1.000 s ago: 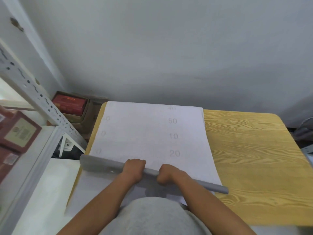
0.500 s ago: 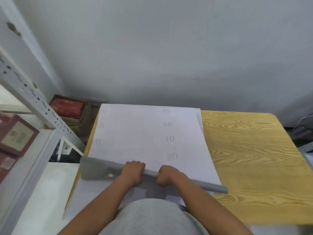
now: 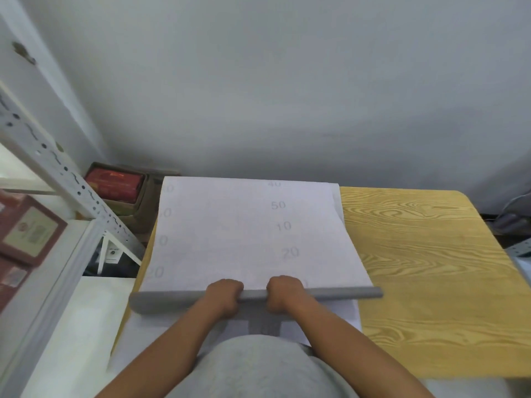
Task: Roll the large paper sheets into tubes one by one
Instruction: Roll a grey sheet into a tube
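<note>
A large white paper sheet (image 3: 247, 231) with faint printed numbers lies on the left part of a wooden table (image 3: 425, 277). Its near end is rolled into a grey-looking tube (image 3: 339, 293) that runs across the sheet, wider at its left end. My left hand (image 3: 224, 294) and my right hand (image 3: 284, 291) grip the roll side by side near its middle, fingers curled over its top. More white paper (image 3: 333, 314) lies flat under the roll, toward me.
A white perforated metal shelf frame (image 3: 66, 179) stands at the left, with reddish-brown boxes (image 3: 26, 231) on it. A cardboard box holding a red package (image 3: 115, 182) sits on the floor behind the table's left corner. A grey wall rises beyond the table.
The roll has turned from slanting down to the right to nearly level across the sheet. Both hands kept their grip and sit slightly closer to the sheet's middle.
</note>
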